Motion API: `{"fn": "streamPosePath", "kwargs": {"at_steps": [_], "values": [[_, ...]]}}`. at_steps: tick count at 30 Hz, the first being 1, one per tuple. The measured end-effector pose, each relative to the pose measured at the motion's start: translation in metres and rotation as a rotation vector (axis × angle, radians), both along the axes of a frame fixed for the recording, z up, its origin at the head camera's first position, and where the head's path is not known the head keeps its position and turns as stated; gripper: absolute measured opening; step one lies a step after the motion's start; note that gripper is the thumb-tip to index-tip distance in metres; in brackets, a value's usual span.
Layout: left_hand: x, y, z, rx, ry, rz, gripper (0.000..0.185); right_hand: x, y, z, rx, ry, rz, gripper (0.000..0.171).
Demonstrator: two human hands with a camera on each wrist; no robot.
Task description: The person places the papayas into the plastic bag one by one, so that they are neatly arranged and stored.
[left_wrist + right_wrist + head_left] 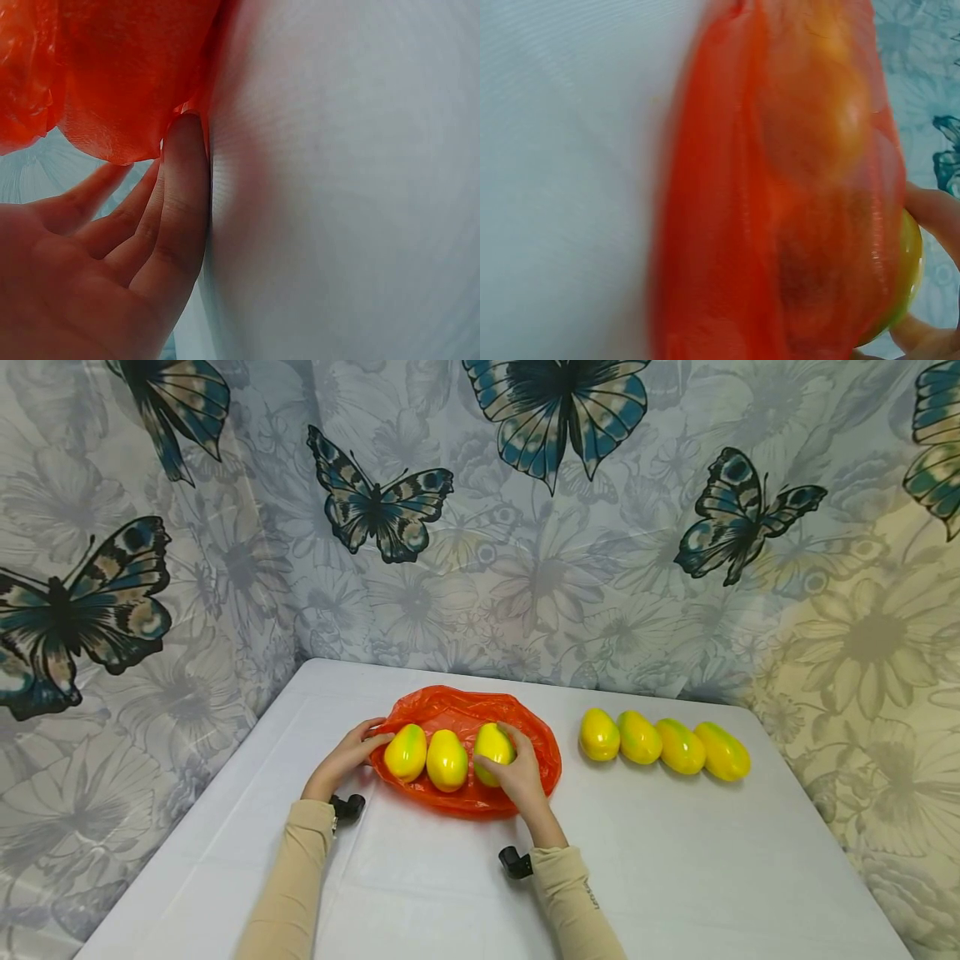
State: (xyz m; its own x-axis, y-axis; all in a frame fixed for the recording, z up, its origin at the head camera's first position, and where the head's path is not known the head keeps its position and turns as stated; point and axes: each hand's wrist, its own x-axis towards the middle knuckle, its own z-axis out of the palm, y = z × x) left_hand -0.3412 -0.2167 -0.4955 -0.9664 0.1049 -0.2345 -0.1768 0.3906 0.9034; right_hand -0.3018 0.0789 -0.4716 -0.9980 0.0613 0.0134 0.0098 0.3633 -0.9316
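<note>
A red plastic bag (472, 808) lies spread open on the white table, its rim forming a shallow bowl. Two yellow-green mangoes sit side by side in it, a left mango (405, 753) and a middle mango (447, 762). My right hand (521, 775) grips a third mango (492, 752) over the bag's right part, thumb on the near side and fingers on the far side. At the bag's left edge, my left hand (351, 753) rests against the rim. In the left wrist view its fingers (184, 187) are fairly straight and touch the bag's outside.
Several more mangoes stand in a slanting row on the right, including the leftmost mango (599, 735) and the rightmost mango (722, 752). The table (420, 893) has a white cover. Behind it hangs a butterfly-patterned cloth (540, 585).
</note>
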Motion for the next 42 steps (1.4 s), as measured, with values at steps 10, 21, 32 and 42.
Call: {"fn": "streamPosePath", "kwargs": {"at_steps": [10,21,32,42], "values": [[0.0,0.0,0.001,-0.008,-0.004,0.001,0.072,0.002,-0.003,-0.007,0.001,-0.012,0.004,0.069],[0.001,0.0,0.002,-0.001,-0.008,0.004,0.072,0.004,-0.005,-0.008,0.018,-0.013,0.014,0.068],[0.0,0.0,0.002,-0.002,-0.01,-0.001,0.073,0.005,-0.004,-0.017,0.016,-0.014,0.037,0.07],[0.001,0.001,0.001,0.0,0.003,-0.014,0.073,0.008,0.004,-0.007,0.008,0.0,0.086,0.075]]}}
